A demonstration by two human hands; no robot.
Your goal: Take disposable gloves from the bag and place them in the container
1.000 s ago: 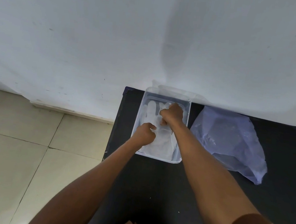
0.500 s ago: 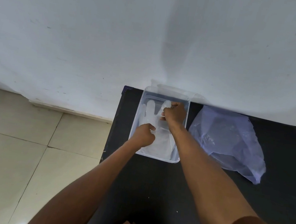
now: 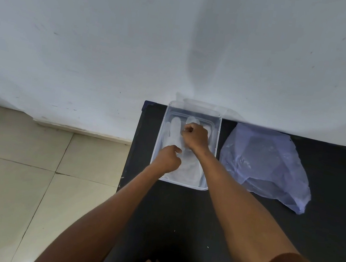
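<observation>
A clear plastic container (image 3: 217, 136) sits at the back left of the black table. White disposable gloves (image 3: 189, 168) lie flat inside it, fingers pointing toward the wall. My left hand (image 3: 168, 158) is inside the container, pinching the glove near its middle. My right hand (image 3: 195, 137) is farther back, fingers closed on the glove's finger end. To the right of the container a crumpled pale purple plastic bag (image 3: 268, 165) lies on the table; what it holds cannot be made out.
The black table (image 3: 286, 229) stands against a white wall (image 3: 179, 43). Its left edge drops to a beige tiled floor (image 3: 18, 176). A clear lid (image 3: 206, 105) leans behind the container.
My right hand has shifted slightly along the glove's fingers inside the container. My left hand stays on the glove's middle. The bag has not moved.
</observation>
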